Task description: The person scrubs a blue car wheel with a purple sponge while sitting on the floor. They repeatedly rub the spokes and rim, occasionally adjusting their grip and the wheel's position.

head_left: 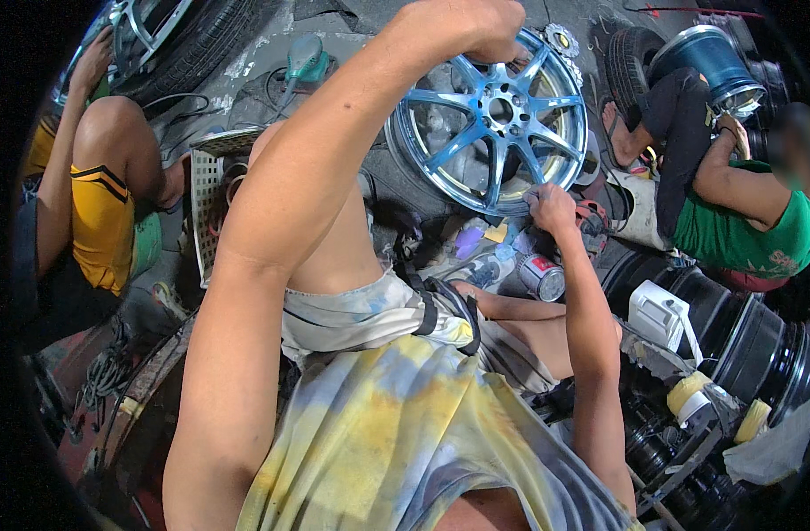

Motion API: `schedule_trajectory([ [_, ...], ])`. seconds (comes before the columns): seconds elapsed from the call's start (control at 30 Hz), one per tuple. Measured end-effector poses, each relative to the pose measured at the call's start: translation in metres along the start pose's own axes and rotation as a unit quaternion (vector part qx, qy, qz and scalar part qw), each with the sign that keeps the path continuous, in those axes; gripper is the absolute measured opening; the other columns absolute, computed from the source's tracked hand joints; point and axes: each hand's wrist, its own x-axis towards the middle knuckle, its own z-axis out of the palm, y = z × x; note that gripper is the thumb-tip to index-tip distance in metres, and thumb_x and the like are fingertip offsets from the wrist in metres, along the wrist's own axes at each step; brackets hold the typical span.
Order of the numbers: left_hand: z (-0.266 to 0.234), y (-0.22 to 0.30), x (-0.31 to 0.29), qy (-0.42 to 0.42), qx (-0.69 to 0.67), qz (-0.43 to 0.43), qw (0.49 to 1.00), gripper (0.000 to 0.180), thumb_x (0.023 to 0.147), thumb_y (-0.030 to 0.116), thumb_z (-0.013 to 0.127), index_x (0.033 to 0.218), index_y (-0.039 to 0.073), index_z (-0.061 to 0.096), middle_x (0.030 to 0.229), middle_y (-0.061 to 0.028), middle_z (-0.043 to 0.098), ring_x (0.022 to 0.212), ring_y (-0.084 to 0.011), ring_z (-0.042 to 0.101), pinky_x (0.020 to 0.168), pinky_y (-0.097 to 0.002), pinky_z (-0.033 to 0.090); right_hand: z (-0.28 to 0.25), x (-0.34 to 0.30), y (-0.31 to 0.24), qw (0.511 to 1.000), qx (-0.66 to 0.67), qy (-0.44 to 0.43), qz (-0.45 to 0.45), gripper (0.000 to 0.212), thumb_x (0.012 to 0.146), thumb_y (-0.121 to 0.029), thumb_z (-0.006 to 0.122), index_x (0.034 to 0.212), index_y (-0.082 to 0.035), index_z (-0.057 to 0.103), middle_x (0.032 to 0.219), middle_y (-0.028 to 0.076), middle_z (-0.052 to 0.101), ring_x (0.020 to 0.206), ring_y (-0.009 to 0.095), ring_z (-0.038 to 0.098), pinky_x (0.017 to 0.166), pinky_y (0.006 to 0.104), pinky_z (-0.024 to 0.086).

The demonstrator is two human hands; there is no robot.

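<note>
A blue multi-spoke car wheel rim (500, 110) with a bare, shiny lip faces me, tilted up beyond my knees. My left hand (480, 28) reaches over its top edge, wrist bent and fingers curled down by the upper spokes. What those fingers hold, if anything, is hidden. At the lower right of the lip, my right hand (552, 211) is closed on the edge. Below the rim lie small purple and yellow pieces of sanding sheet (468, 242) and a metal can (542, 277).
A green power sander (306, 60) lies beyond my left arm, near a pale plastic basket (207, 208). Co-workers sit left and right; the right one (745, 199) handles another rim. Dark rims (741, 332) and a white box-shaped device (659, 314) are at my right.
</note>
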Motion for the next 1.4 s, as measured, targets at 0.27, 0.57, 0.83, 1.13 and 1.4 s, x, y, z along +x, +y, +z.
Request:
schedule_trajectory([
  [0.27,-0.004,0.004,-0.009,0.003,-0.017,-0.009,1.0,0.039,0.093,0.033,0.069,0.107,-0.003,0.076,0.109,-0.0285,0.072,0.108,-0.0411,0.071,0.093,-0.0485,0.057,-0.001,-0.004,0.004,0.996,-0.002,0.076,0.039,0.024,0.091,-0.028,0.067,0.094,-0.007,0.079,0.09,0.025,0.074,0.091,0.043,0.072,0.085,0.0515,0.058],
  [0.57,-0.003,0.003,-0.004,-0.018,0.012,0.01,1.0,0.04,0.094,0.033,0.069,0.11,-0.003,0.075,0.113,-0.0271,0.072,0.109,-0.0408,0.07,0.094,-0.0481,0.056,-0.003,0.002,0.006,0.998,-0.053,0.023,-0.016,0.027,0.089,-0.031,0.068,0.094,-0.006,0.076,0.091,0.023,0.074,0.094,0.041,0.073,0.085,0.0501,0.059],
  [0.83,-0.008,0.006,-0.011,-0.027,-0.004,-0.03,0.999,0.038,0.093,0.031,0.07,0.11,-0.003,0.075,0.113,-0.0269,0.072,0.11,-0.0393,0.07,0.093,-0.0473,0.057,0.004,0.005,0.004,0.999,-0.004,0.007,-0.048,0.025,0.091,-0.03,0.068,0.098,-0.008,0.078,0.091,0.021,0.074,0.089,0.04,0.073,0.08,0.0495,0.059],
  [1.13,-0.005,0.009,-0.007,-0.014,0.018,-0.022,1.0,0.036,0.093,0.03,0.069,0.11,-0.001,0.076,0.114,-0.0254,0.072,0.109,-0.039,0.071,0.092,-0.0473,0.057,-0.003,-0.037,-0.005,0.982,0.163,0.037,-0.091,0.022,0.094,-0.024,0.066,0.099,-0.007,0.078,0.088,0.019,0.074,0.084,0.037,0.072,0.075,0.0442,0.056],
  [1.4,0.005,0.009,-0.001,-0.021,0.026,-0.011,0.999,0.038,0.093,0.033,0.068,0.108,-0.001,0.076,0.111,-0.0259,0.073,0.107,-0.0405,0.071,0.091,-0.0485,0.057,0.006,-0.052,-0.024,0.972,0.131,0.153,-0.124,0.023,0.095,-0.022,0.064,0.095,-0.003,0.077,0.086,0.021,0.072,0.081,0.043,0.069,0.071,0.0492,0.054],
])
